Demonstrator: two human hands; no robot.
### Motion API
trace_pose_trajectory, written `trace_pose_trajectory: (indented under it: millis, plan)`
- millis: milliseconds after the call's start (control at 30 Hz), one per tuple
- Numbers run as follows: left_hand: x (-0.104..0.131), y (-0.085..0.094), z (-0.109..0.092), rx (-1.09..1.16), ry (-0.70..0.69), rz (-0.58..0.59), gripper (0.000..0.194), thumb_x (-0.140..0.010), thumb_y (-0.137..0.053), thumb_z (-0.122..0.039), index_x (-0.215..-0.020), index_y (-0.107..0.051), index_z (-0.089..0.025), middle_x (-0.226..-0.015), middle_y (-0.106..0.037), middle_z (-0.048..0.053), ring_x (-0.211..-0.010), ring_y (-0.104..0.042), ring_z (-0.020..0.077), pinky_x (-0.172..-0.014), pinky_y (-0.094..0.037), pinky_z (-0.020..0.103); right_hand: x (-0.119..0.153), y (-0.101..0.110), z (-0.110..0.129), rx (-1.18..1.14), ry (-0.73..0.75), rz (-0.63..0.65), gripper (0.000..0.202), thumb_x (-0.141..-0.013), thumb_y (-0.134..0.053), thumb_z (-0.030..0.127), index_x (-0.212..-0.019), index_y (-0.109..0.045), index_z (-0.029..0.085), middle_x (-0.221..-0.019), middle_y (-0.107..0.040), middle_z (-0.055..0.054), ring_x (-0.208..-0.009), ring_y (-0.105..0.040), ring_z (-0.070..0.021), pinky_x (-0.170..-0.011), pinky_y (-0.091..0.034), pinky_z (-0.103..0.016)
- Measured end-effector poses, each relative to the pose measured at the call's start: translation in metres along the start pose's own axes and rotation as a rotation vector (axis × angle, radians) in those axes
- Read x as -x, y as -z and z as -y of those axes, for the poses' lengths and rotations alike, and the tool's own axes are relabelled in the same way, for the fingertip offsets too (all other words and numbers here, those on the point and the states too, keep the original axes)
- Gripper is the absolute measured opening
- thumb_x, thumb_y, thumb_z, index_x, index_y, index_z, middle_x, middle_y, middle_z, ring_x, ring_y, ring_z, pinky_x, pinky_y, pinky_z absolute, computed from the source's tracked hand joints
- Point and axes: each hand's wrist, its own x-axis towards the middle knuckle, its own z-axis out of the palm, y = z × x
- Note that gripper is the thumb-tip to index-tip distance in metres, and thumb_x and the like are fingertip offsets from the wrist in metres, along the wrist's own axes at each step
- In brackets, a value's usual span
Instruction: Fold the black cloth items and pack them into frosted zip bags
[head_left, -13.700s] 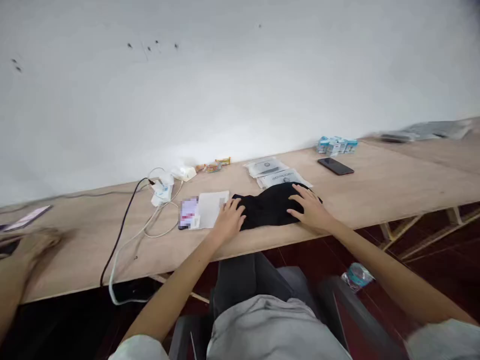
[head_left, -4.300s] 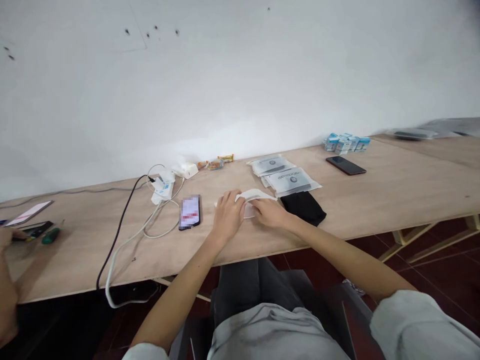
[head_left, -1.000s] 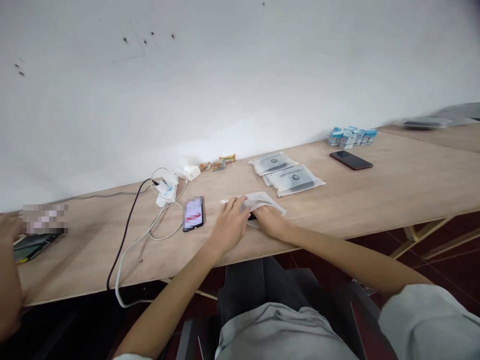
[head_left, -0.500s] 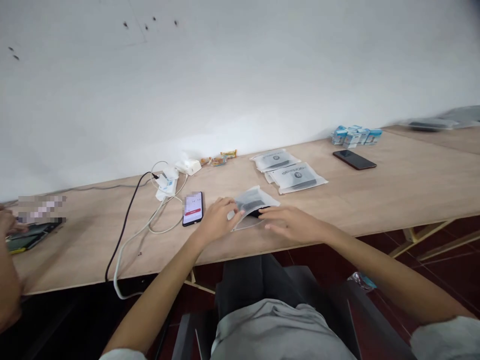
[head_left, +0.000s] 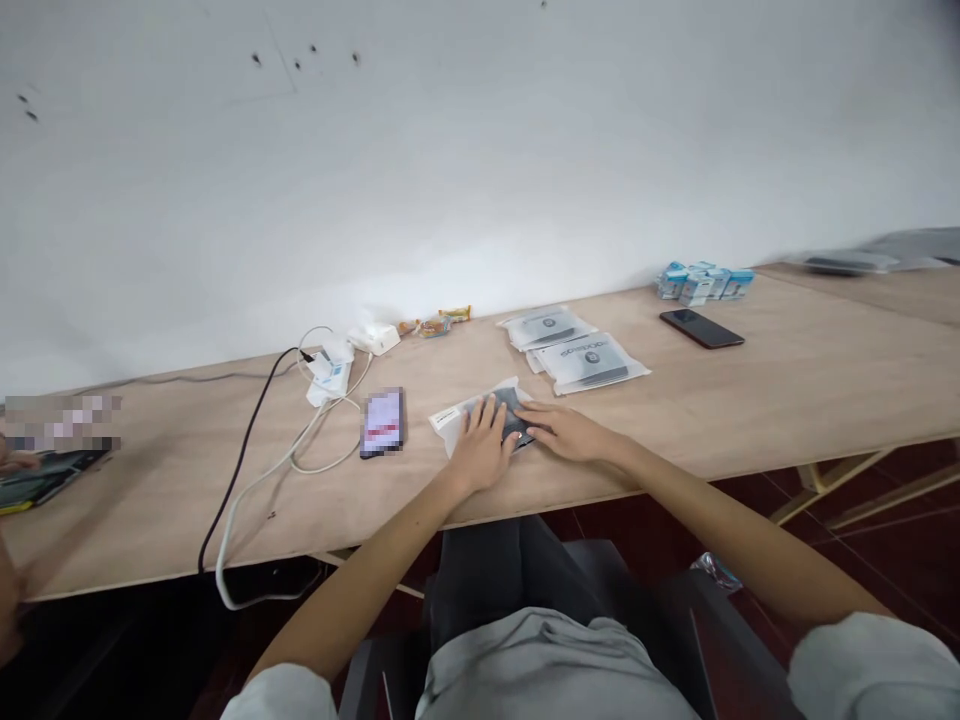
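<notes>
A frosted plastic bag (head_left: 446, 424) with a dark item inside lies flat near the table's front edge, a small white label at its left end. My left hand (head_left: 484, 445) rests palm down on its middle, fingers spread. From the right, my right hand (head_left: 564, 428) lies flat with its fingertips on the bag's right part, close to the left fingers. Both hands hide much of the bag. Just beyond it lie more frosted bags with printed logos, one bag (head_left: 596, 362) in front of another bag (head_left: 546, 326).
Left of my hands are a lit phone (head_left: 383, 422), a white cable (head_left: 247, 510) and a charger (head_left: 375, 338). Snack wrappers (head_left: 435, 327) lie by the wall. A dark phone (head_left: 701, 328) and small blue-white boxes (head_left: 703, 283) are at right. Another person's hand (head_left: 15, 460) shows far left.
My left hand has moved right, from the bag's left edge onto its middle. The bag now lies flatter, with its labelled left end showing. My right hand's fingertips now press on it.
</notes>
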Motion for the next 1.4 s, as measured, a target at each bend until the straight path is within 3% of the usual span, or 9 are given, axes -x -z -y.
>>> trace_pose_trajectory:
  millis: [133, 267, 533, 667, 800, 933, 1133, 1400]
  plan:
    - [0.000, 0.003, 0.010, -0.014, -0.059, 0.026, 0.060, -0.100, -0.030, -0.044, -0.150, -0.029, -0.013, -0.161, -0.018, 0.014, -0.149, -0.013, 0.0321, -0.118, -0.018, 0.054, 0.007, -0.004, 0.006, 0.025, -0.020, 0.003, 0.050, -0.096, -0.045, 0.031, -0.144, -0.045, 0.019, -0.149, -0.043, -0.012, -0.139, -0.039, -0.0272, -0.114, -0.035, -0.049]
    - [-0.003, 0.003, 0.027, -0.047, -0.071, 0.021, 0.058, -0.100, -0.031, -0.042, -0.151, -0.029, -0.014, -0.161, -0.018, 0.013, -0.149, -0.014, 0.0308, -0.119, -0.018, 0.053, -0.004, -0.018, 0.011, 0.087, -0.016, -0.003, 0.051, -0.097, -0.042, 0.030, -0.145, -0.043, 0.014, -0.149, -0.043, -0.016, -0.141, -0.036, -0.0290, -0.114, -0.034, -0.051]
    - [-0.034, 0.001, 0.072, -0.092, 0.080, -0.004, 0.052, -0.099, -0.035, -0.030, -0.149, -0.033, -0.015, -0.160, -0.020, 0.014, -0.148, -0.016, 0.0310, -0.117, -0.024, 0.050, -0.076, -0.050, 0.015, 0.226, -0.132, 0.015, 0.054, -0.096, -0.038, 0.026, -0.147, -0.036, 0.008, -0.150, -0.040, -0.021, -0.140, -0.037, -0.0329, -0.112, -0.033, -0.053]
    - [-0.055, 0.001, 0.088, -0.054, 0.175, -0.020, 0.050, -0.098, -0.034, -0.025, -0.148, -0.034, -0.017, -0.160, -0.022, 0.015, -0.148, -0.017, 0.0302, -0.115, -0.027, 0.050, -0.110, -0.055, 0.015, 0.203, -0.229, 0.034, 0.055, -0.096, -0.039, 0.026, -0.147, -0.035, 0.007, -0.153, -0.034, -0.024, -0.141, -0.034, -0.0352, -0.113, -0.031, -0.053]
    - [-0.071, -0.001, 0.099, -0.016, 0.236, -0.016, 0.052, -0.096, -0.035, -0.022, -0.149, -0.033, -0.018, -0.160, -0.019, 0.015, -0.148, -0.017, 0.0310, -0.115, -0.028, 0.052, -0.124, -0.057, 0.012, 0.141, -0.269, 0.033, 0.056, -0.097, -0.037, 0.028, -0.150, -0.031, 0.010, -0.156, -0.028, -0.021, -0.144, -0.027, -0.0358, -0.113, -0.026, -0.059]
    - [-0.081, -0.004, 0.106, 0.024, 0.275, -0.031, 0.054, -0.095, -0.033, -0.019, -0.149, -0.033, -0.019, -0.161, -0.017, 0.014, -0.148, -0.016, 0.0314, -0.115, -0.027, 0.054, -0.118, -0.057, 0.005, 0.104, -0.209, -0.058, 0.057, -0.096, -0.039, 0.029, -0.149, -0.031, 0.010, -0.156, -0.030, -0.021, -0.146, -0.024, -0.0322, -0.115, -0.023, -0.058]
    - [-0.092, -0.009, 0.114, 0.034, 0.344, -0.041, 0.057, -0.093, -0.037, -0.016, -0.149, -0.033, -0.022, -0.162, -0.016, 0.013, -0.149, -0.015, 0.0314, -0.115, -0.024, 0.057, -0.093, -0.047, -0.010, 0.140, -0.128, -0.173, 0.051, -0.094, -0.041, 0.028, -0.142, -0.040, 0.010, -0.149, -0.042, -0.019, -0.141, -0.035, -0.0271, -0.116, -0.027, -0.048]
    - [-0.084, -0.018, 0.110, -0.105, 0.328, -0.281, 0.052, -0.089, -0.045, -0.014, -0.141, -0.044, -0.023, -0.154, -0.034, 0.013, -0.144, -0.027, 0.0296, -0.115, -0.026, 0.052, -0.042, -0.007, -0.050, 0.287, -0.192, -0.382, 0.042, -0.089, -0.046, 0.027, -0.129, -0.052, 0.016, -0.145, -0.048, -0.015, -0.133, -0.043, -0.0296, -0.111, -0.033, -0.049]
